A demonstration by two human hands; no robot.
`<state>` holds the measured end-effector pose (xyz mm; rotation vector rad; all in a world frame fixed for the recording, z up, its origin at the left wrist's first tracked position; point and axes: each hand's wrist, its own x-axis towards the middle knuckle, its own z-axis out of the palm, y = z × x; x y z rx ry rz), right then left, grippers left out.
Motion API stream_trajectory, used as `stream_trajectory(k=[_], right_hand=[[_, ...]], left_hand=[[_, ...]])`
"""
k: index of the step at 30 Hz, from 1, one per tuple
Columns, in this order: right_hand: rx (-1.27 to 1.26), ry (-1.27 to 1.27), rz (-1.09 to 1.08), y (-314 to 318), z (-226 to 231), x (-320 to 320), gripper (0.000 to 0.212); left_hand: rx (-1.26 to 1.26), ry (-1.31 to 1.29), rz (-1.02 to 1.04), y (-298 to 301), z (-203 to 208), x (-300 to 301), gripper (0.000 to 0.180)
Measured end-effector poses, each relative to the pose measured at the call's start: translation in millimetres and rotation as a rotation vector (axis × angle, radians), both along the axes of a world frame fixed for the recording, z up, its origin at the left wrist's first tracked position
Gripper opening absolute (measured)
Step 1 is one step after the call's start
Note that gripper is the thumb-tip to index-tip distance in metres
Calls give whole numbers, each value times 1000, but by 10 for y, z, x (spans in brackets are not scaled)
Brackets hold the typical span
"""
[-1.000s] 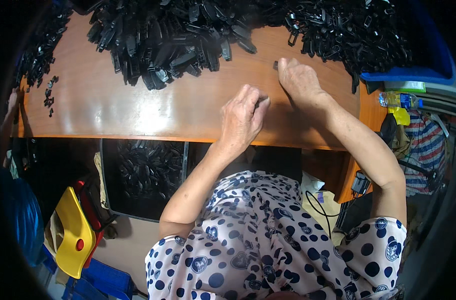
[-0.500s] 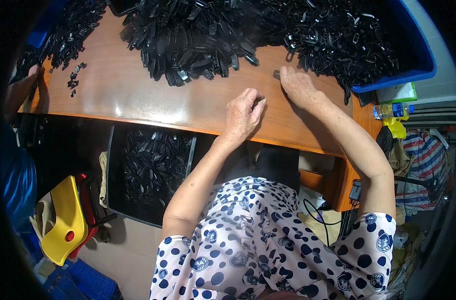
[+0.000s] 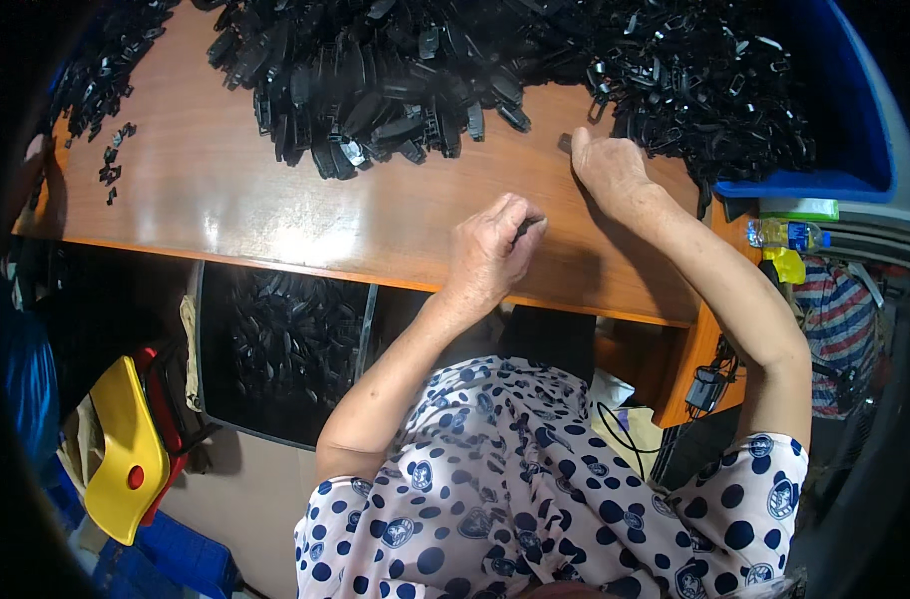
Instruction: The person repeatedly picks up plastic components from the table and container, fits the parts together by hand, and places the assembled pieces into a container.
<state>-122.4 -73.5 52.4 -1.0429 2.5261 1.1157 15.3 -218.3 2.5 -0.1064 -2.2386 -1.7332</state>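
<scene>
Over the front part of the table [image 3: 395, 210], my left hand [image 3: 495, 250] is closed, its fingers curled together. A bit of something dark shows in the curl, too hidden to name. My right hand [image 3: 615, 172] is farther off and to the right, its fingers bent and pressed together at the table's surface. A small dark plastic piece [image 3: 566, 143] sticks out at its fingertips. Just beyond that hand spreads a heap of small black plastic buckle parts [image 3: 714, 110], some with metal frames. Longer black plastic parts [image 3: 375, 95] lie piled ahead of my left hand.
A blue bin [image 3: 864, 165] stands tipped at the far right. A few small pieces [image 3: 111, 165] lie at the left. Beneath the table edge is a dark container of black parts [image 3: 280, 339]. A yellow chair [image 3: 126, 459] and another person's blue sleeve [image 3: 31, 369] are at the left.
The whole view has shifted slightly. My left hand has turned a little and moved slightly right, showing more of the dark bit in it. My right hand stays near the small-parts heap.
</scene>
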Motion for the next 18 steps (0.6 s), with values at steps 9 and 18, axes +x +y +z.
stream_trajectory(k=[9, 18], right_hand=[[-189, 87, 101, 155, -160, 6, 17], [-517, 55, 237, 565, 90, -98, 57]], left_hand=[[-42, 2, -7, 74, 15, -23, 6], [14, 1, 5, 83, -20, 33, 8]])
